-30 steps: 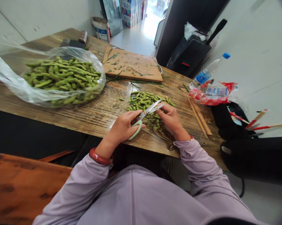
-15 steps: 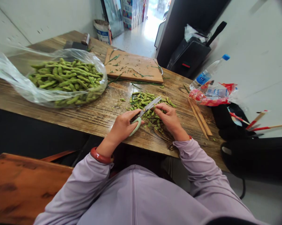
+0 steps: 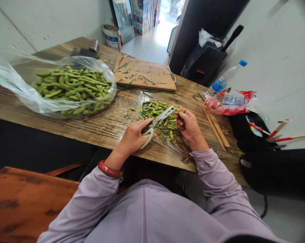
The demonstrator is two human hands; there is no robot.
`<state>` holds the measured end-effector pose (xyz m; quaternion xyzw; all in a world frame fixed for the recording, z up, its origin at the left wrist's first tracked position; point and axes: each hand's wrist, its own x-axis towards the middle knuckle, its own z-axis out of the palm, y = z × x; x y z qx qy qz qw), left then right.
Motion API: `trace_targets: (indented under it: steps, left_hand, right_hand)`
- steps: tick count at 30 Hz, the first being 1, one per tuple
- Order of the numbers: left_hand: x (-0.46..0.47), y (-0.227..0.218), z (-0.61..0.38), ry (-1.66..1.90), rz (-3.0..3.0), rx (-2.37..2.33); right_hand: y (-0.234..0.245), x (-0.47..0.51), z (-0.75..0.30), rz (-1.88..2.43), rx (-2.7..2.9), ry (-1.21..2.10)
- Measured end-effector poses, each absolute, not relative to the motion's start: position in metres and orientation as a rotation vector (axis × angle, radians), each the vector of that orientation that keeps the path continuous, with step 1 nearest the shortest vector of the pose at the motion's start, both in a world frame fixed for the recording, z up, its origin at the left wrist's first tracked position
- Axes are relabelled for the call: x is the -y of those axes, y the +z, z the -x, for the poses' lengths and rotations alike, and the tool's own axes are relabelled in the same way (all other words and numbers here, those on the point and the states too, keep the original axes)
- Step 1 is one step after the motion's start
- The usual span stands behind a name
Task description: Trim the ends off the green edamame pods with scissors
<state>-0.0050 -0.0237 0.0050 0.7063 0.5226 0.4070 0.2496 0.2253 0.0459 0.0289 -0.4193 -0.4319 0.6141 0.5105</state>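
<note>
Right hand (image 3: 192, 130) draws away rightward, scissors (image 3: 156, 120) now parted!

Head view: left hand (image 3: 133, 136) grasps the scissors; the right's grip pinches a pod (image 3: 182, 111), it seems, beside the pod heap (image 3: 156, 108) on the bench (image 3: 104, 126). Neat snipping wants only pod tip between blades (image 3: 164, 113).

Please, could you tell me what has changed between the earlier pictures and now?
The right hand, which seems to pinch a green pod, has moved to the right, away from the pale-green-handled metal scissors. The scissor blades, nearly shut half a second ago, now stand apart. The left hand still grips the scissors; the clear plastic bag and the rectangular wooden board stay in place.
</note>
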Motion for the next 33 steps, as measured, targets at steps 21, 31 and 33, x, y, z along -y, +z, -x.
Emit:
trace_targets:
  steps: [21,31,33]
  left_hand:
    - [0.024,0.005,0.004,1.098,-2.016,-1.38]
    - [0.024,0.005,0.005,1.066,-2.049,-1.381]
    - [0.025,0.006,0.005,1.064,-2.053,-1.383]
  right_hand:
    - [0.024,-0.036,-0.215,0.985,1.296,1.393]
    - [0.025,-0.035,-0.213,0.996,1.274,1.387]
    - [0.026,-0.034,-0.212,1.004,1.293,1.38]
